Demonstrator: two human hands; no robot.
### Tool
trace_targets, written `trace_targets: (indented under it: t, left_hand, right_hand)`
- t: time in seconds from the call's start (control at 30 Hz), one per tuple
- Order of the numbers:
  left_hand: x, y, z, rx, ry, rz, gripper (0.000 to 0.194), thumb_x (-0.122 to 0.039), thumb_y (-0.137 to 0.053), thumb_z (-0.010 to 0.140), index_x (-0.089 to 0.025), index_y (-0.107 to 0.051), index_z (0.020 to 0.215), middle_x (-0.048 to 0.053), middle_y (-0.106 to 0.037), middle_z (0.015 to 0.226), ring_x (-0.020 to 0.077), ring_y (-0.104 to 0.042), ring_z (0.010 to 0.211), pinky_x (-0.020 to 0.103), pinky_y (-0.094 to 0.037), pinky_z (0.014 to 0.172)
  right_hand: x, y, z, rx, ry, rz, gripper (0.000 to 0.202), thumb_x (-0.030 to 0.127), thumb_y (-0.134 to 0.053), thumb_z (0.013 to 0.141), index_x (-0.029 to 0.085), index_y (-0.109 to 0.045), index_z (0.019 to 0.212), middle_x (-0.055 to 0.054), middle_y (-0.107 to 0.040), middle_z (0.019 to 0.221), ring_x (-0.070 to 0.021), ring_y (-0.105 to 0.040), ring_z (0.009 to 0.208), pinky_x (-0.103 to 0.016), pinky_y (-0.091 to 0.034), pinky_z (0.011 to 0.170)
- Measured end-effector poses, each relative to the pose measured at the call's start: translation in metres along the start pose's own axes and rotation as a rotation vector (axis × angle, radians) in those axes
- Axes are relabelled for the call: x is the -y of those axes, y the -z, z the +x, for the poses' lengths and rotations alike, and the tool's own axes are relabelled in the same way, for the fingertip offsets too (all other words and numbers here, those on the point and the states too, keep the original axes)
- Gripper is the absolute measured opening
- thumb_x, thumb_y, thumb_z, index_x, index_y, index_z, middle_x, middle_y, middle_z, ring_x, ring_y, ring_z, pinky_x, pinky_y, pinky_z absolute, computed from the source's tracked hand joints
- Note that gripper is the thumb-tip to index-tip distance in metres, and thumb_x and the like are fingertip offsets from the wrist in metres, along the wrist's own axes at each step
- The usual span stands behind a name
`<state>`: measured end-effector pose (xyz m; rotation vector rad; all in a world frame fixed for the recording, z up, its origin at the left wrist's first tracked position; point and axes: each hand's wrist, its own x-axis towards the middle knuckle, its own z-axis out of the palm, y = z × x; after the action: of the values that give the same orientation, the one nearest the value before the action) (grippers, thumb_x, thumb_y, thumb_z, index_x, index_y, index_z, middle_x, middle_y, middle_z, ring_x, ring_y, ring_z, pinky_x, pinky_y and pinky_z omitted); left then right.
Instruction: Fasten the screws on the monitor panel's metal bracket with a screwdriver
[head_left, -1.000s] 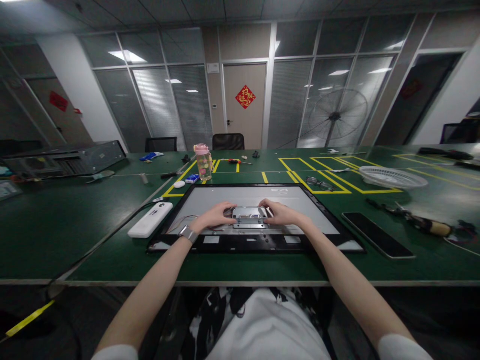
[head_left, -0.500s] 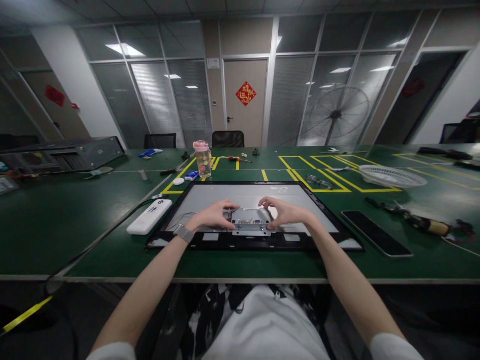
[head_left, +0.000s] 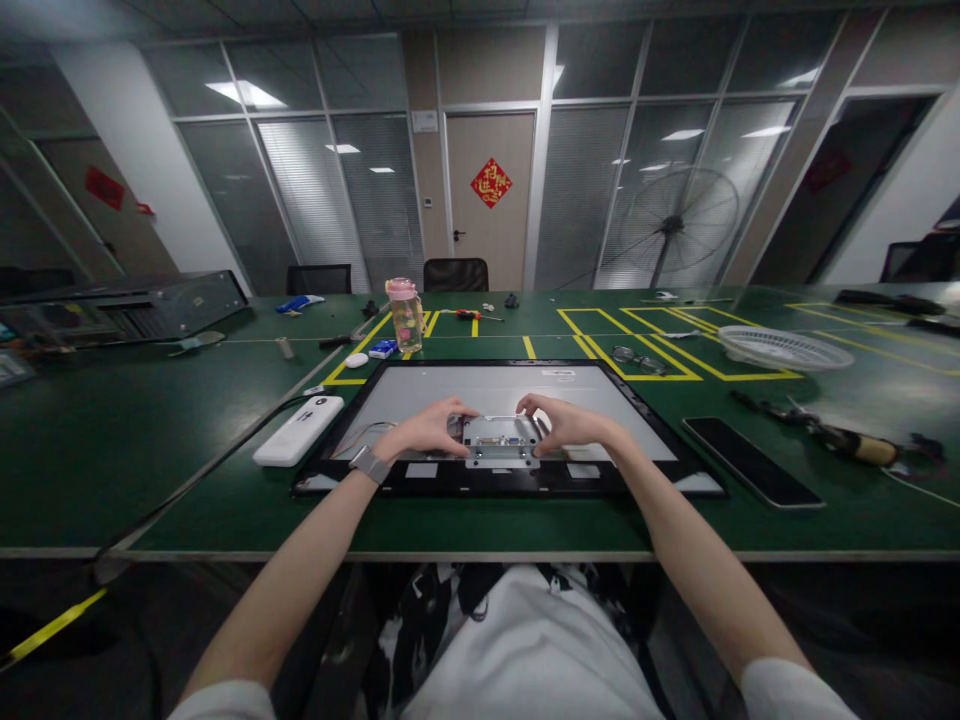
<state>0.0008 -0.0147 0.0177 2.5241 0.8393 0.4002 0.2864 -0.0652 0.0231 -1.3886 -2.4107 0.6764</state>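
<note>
A flat display panel (head_left: 600,395) with a black frame lies on the green table, its grey back facing up. On its near middle part sits a metal bracket (head_left: 501,430) with a row of connector ports. My left hand (head_left: 429,428), with a watch on the wrist, grips the bracket's left side between thumb and fingers. The opposite side is gripped by my right hand (head_left: 564,422), its fingers curved over the far corner and thumb at the near one. Thin wires (head_left: 367,432) run across the panel left of my left hand.
Left of the panel lies a white power bank (head_left: 300,430) beside a black cable. A phone (head_left: 750,460) and a wired part (head_left: 855,442) lie right. Behind stand a pink-lidded bottle (head_left: 406,318), glasses (head_left: 637,360), a white basket (head_left: 784,350) and a computer case (head_left: 172,308).
</note>
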Motion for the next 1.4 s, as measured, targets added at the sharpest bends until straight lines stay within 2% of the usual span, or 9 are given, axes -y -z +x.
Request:
trace_targets:
  t: [0.17,0.3,0.4,0.53,0.63,0.83,1.1,1.4]
  left_hand:
    - [0.002,-0.002,0.000,0.041,0.023,0.003,0.067,-0.043,-0.075,0.065,-0.020,-0.058,0.126,0.003,-0.051,0.102,0.0219,-0.055,0.093,0.031,-0.043,0.083]
    - [0.000,-0.003,0.000,0.073,0.026,0.012,0.068,-0.043,-0.071,0.068,-0.019,-0.053,0.130,0.004,-0.050,0.104,0.0203,-0.054,0.092,0.029,-0.044,0.081]
    - [-0.003,-0.006,0.000,0.077,0.036,-0.018,0.070,-0.047,-0.069,0.071,-0.019,-0.051,0.133,0.005,-0.049,0.112,0.0191,-0.054,0.093,0.027,-0.044,0.081]
    - [-0.009,-0.009,0.001,0.070,0.037,-0.032,0.074,-0.051,-0.067,0.072,-0.016,-0.047,0.135,0.007,-0.047,0.115,0.0181,-0.053,0.088,0.027,-0.044,0.077]
    - [-0.012,-0.010,0.001,0.061,0.021,-0.033,0.073,-0.050,-0.066,0.074,-0.016,-0.047,0.136,0.007,-0.047,0.113,0.0171,-0.053,0.085,0.027,-0.044,0.076]
    - [-0.015,-0.010,0.000,0.040,0.006,-0.057,0.068,-0.045,-0.067,0.075,-0.019,-0.049,0.134,0.006,-0.048,0.113,0.0155,-0.054,0.082,0.026,-0.046,0.073]
    - [-0.016,-0.013,0.002,-0.049,-0.119,-0.068,0.052,-0.031,-0.069,0.072,-0.020,-0.060,0.122,0.006,-0.052,0.114,0.0209,-0.055,0.103,0.029,-0.045,0.089]
    - [-0.019,-0.015,0.003,-0.066,-0.180,-0.053,0.047,-0.020,-0.068,0.069,-0.019,-0.064,0.116,0.006,-0.054,0.114,0.0195,-0.057,0.098,0.028,-0.048,0.084]
  right_hand:
    - [0.005,0.002,-0.001,0.035,-0.044,-0.019,0.065,0.024,-0.076,0.061,0.020,-0.046,0.118,-0.005,-0.055,0.114,-0.0164,-0.059,0.080,-0.027,-0.046,0.074]
    - [0.003,0.002,-0.001,0.048,-0.040,-0.022,0.065,0.024,-0.075,0.061,0.019,-0.047,0.119,-0.007,-0.056,0.116,-0.0197,-0.060,0.090,-0.028,-0.047,0.079]
    - [0.001,0.003,-0.001,0.041,0.022,0.019,0.061,0.027,-0.073,0.065,0.017,-0.048,0.120,-0.009,-0.057,0.120,-0.0234,-0.058,0.104,-0.032,-0.046,0.088]
    - [0.006,0.004,-0.002,0.016,0.146,0.096,0.046,0.027,-0.064,0.075,0.017,-0.051,0.117,-0.010,-0.057,0.123,-0.0226,-0.053,0.115,-0.035,-0.040,0.098]
    - [0.012,0.003,-0.002,0.002,0.179,0.093,0.041,0.025,-0.062,0.076,0.017,-0.053,0.115,-0.009,-0.058,0.121,-0.0220,-0.054,0.113,-0.036,-0.039,0.100]
    - [0.015,-0.005,0.001,-0.007,0.161,0.019,0.045,0.024,-0.067,0.072,0.017,-0.054,0.115,-0.009,-0.058,0.116,-0.0233,-0.055,0.106,-0.037,-0.043,0.094]
    - [0.019,-0.010,0.003,-0.029,0.133,-0.050,0.047,0.019,-0.070,0.070,0.018,-0.055,0.114,-0.007,-0.057,0.111,-0.0221,-0.056,0.100,-0.033,-0.045,0.088]
    - [0.028,-0.014,-0.001,-0.086,0.207,-0.092,0.043,0.009,-0.063,0.070,0.021,-0.055,0.110,-0.005,-0.053,0.110,-0.0200,-0.056,0.098,-0.031,-0.045,0.087]
